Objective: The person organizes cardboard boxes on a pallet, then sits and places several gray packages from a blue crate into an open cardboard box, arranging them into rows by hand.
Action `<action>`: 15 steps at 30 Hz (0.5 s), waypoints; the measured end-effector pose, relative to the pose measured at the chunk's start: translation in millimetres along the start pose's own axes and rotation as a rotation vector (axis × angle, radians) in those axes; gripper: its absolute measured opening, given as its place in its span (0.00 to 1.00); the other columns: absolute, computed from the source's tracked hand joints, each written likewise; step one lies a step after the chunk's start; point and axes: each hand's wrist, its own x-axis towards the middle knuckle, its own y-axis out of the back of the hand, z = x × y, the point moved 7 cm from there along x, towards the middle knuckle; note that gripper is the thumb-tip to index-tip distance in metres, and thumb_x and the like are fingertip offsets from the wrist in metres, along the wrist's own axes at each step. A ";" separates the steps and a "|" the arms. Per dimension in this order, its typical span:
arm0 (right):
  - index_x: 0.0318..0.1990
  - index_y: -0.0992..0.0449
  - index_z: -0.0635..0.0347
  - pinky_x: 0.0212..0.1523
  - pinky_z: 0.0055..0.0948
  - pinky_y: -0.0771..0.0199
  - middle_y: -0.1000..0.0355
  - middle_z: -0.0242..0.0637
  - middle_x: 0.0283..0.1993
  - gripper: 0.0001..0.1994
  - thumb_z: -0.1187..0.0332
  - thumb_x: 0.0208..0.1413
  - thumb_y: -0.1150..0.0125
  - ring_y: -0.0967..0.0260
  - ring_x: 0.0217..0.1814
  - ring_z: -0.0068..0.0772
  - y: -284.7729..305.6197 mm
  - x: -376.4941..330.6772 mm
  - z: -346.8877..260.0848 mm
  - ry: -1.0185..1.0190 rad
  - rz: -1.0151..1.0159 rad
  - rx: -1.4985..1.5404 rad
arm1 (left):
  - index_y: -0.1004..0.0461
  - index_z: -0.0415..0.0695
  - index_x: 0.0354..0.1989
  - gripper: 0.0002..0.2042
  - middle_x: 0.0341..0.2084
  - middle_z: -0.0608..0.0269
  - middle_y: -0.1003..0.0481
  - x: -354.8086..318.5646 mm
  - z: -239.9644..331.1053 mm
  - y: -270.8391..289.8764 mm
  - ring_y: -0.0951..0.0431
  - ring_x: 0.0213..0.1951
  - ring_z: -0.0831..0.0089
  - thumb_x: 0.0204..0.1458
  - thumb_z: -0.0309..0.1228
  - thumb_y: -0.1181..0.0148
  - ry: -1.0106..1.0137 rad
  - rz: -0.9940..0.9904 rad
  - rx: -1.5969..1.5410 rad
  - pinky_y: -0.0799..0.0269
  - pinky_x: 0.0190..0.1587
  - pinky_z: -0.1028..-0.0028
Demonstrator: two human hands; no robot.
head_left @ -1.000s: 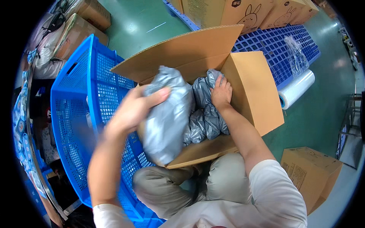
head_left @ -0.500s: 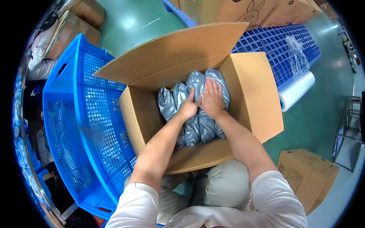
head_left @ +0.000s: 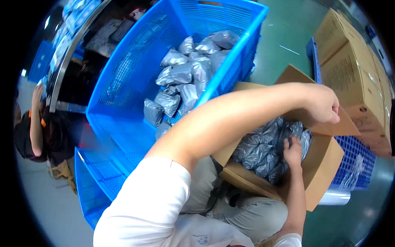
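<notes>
Head view: left hand (head_left: pixel 323 105) grips the cardboard box (head_left: pixel 325 164) flap, fingers curled closed on its edge. Right hand (head_left: pixel 293 150) lies flat on grey bags (head_left: pixel 263 146) inside, grip wide. Blue crate (head_left: pixel 123 103) beyond the left forearm holds more grey bags.

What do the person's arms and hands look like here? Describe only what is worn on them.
Both forearms are bare. The left arm comes out of a short white sleeve, and a white sleeve edge shows at the right arm. No gloves, watch or rings show on the left hand or right hand.
</notes>
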 end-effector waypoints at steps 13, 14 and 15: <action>0.54 0.26 0.66 0.50 0.36 0.25 0.25 0.50 0.50 0.20 0.66 0.56 0.35 0.24 0.48 0.47 133.7 -114.4 -229.1 0.324 -0.494 0.216 | 0.25 0.42 0.25 0.14 0.21 0.61 0.25 -408.3 -392.1 100.6 0.27 0.21 0.72 0.54 0.40 0.40 1.108 0.999 -0.378 0.34 0.23 0.69; 0.54 0.26 0.66 0.51 0.36 0.25 0.26 0.49 0.50 0.21 0.66 0.55 0.33 0.25 0.49 0.48 133.5 -119.0 -243.4 0.375 -0.511 0.159 | 0.24 0.40 0.26 0.18 0.21 0.60 0.26 -401.5 -411.3 78.6 0.28 0.20 0.72 0.52 0.45 0.35 1.221 0.949 -0.311 0.34 0.22 0.70; 0.54 0.26 0.65 0.51 0.37 0.25 0.26 0.50 0.50 0.21 0.64 0.55 0.34 0.25 0.50 0.50 128.2 -126.0 -265.3 0.446 -0.555 0.171 | 0.21 0.36 0.34 0.25 0.28 0.54 0.22 -449.8 -440.8 67.0 0.22 0.25 0.67 0.49 0.51 0.32 1.344 1.017 -0.149 0.29 0.24 0.69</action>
